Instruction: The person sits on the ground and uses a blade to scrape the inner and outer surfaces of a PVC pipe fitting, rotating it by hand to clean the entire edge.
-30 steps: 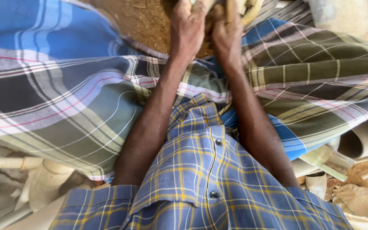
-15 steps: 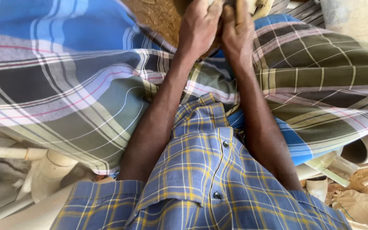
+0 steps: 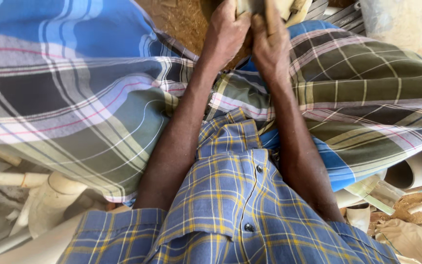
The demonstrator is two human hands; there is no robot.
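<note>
From the head view, both hands meet above the checked sarong point(image 3: 74, 98): the left hand point(image 3: 225, 34) and right hand point(image 3: 269, 44) have their fingers curled tight round a pale wooden piece point(image 3: 250, 6). The piece sits between them at the frame's top edge, its long axis unclear, with sawdust-strewn ground point(image 3: 181, 19) just beyond.

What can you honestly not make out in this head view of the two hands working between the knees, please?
- Pale piece held by the left hand and right hand: cut off by the top edge, so its kind is unclear.
- Fingers: curled away from the camera, mostly hidden.
- Grey pipe: cut off by the top edge.
- White pipe: partly covered by the checked cloth.
</note>
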